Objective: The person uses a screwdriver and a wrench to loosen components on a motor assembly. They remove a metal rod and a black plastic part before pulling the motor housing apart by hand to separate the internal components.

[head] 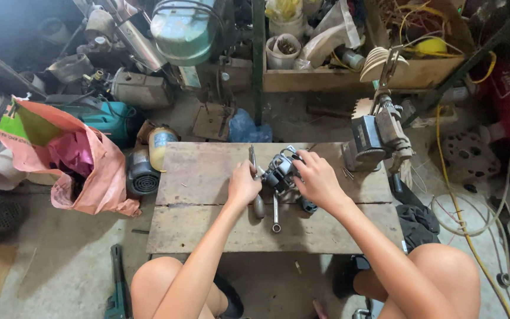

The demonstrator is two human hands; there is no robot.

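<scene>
On a low wooden bench (208, 177) lies a small grey metal machine part (281, 171), like a motor or pump body. My right hand (317, 180) rests on it from the right and grips it. My left hand (243, 186) is closed around a screwdriver (254, 171) whose shaft points away from me beside the part. A ring spanner (275, 214) lies on the bench just in front of the part, between my hands.
A pink sack (84, 171) of rags and a small electric motor (141, 174) sit left of the bench. A grey tool on a stand (373, 139) stands at the bench's right end. Machine parts, a wooden crate (349, 74) and yellow cable (461, 224) crowd the floor around.
</scene>
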